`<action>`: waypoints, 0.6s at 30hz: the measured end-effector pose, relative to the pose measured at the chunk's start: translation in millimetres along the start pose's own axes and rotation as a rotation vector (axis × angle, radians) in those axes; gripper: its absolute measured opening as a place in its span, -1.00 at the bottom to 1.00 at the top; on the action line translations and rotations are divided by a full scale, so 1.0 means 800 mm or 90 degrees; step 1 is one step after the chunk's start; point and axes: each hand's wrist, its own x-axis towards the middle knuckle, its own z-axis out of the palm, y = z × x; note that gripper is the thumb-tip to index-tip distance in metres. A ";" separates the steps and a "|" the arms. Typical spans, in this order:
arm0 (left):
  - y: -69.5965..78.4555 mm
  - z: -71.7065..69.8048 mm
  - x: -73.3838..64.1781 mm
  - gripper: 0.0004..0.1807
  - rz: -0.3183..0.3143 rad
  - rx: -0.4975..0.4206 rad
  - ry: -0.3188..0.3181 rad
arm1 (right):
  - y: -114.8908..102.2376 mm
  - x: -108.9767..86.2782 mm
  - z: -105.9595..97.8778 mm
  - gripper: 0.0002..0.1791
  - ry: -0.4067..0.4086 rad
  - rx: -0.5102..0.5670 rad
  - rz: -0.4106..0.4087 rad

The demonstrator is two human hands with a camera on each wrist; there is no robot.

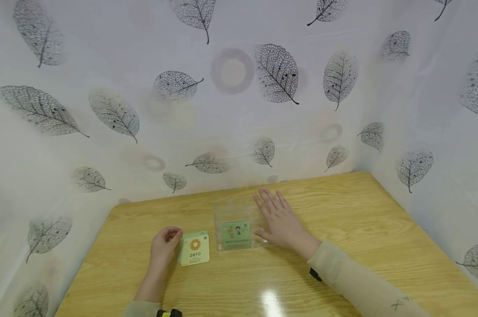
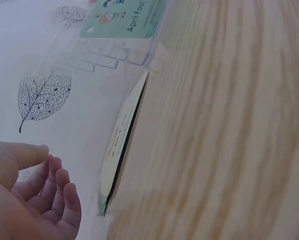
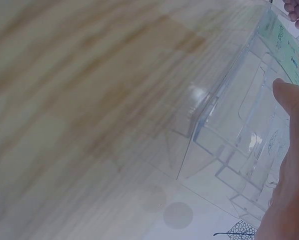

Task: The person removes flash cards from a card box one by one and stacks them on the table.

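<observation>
A stack of small cards (image 1: 195, 259), topped by a pale yellow one reading "zero", lies on the table. Beside its left edge is my left hand (image 1: 164, 247), fingers loosely curled. The left wrist view shows this hand (image 2: 39, 195) with thumb near the fingertips, nothing between them and apart from the cards (image 2: 120, 145). To the right of the stack stands a clear plastic box (image 1: 231, 215) holding a green "April Fool's Day" card (image 1: 236, 240). My right hand (image 1: 282, 222) spreads over the box's right part, fingers straight; whether it touches is hard to tell.
The wooden table (image 1: 342, 211) meets a leaf-patterned sheet (image 1: 231, 119) at its back and sides. Empty clear compartments (image 3: 229, 145) of the box show in the right wrist view. A dark wrist strap (image 1: 315, 274) is at my right sleeve.
</observation>
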 end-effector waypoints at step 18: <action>0.006 0.019 -0.003 -0.76 0.019 -0.003 -0.034 | 0.001 0.000 0.002 0.17 0.007 -0.003 -0.004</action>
